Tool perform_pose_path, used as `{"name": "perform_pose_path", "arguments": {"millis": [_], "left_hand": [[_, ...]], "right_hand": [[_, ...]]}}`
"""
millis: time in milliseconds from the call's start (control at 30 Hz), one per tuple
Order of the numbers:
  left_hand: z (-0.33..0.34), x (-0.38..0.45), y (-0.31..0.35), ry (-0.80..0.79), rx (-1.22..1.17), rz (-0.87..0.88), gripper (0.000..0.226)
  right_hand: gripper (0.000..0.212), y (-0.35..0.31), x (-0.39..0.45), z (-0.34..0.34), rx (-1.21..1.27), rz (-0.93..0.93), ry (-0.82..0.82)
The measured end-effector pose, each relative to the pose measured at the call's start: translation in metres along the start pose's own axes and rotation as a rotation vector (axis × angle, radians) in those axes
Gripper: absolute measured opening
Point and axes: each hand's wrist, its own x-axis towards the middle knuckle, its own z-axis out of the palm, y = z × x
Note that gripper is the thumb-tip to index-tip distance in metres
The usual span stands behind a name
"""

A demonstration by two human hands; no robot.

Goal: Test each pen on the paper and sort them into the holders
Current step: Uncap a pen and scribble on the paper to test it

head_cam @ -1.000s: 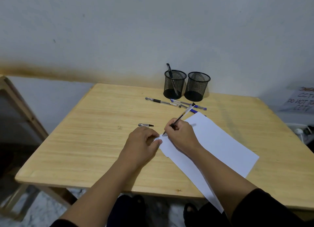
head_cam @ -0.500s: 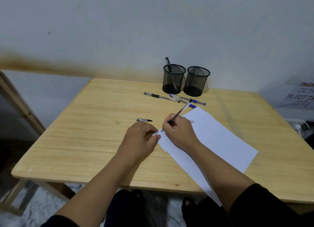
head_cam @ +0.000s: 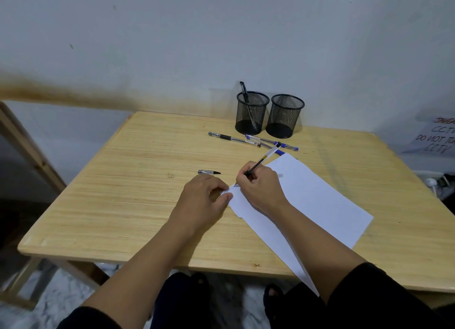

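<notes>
1. On the wooden worktop (head_cam: 123, 181), the right hand (head_cam: 261, 188) pinches a clear pen (head_cam: 264, 159), tip touching the white paper's (head_cam: 315, 200) near-left corner.
2. Left hand (head_cam: 204, 198), fingers curled, presses that corner flat.
3. Near it lies a pen cap (head_cam: 208, 172).
4. Loose pens (head_cam: 253, 141) lie before two mesh holders (head_cam: 269, 113); the left one holds a black pen (head_cam: 244, 92).

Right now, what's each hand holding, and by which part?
Right hand grips a clear pen by its lower barrel near the tip. Left hand holds nothing; its fingertips press the paper corner flat.
</notes>
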Motion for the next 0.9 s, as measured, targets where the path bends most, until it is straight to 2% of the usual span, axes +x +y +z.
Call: {"name": "perform_pose_path", "arguments": {"millis": [900], "left_hand": [[-0.0009,0.0005,0.0010,-0.007,0.004,0.002,0.021]], "right_hand": [[0.010,0.0018,0.0020,0.0034,-0.057,-0.014,0.048]]}}
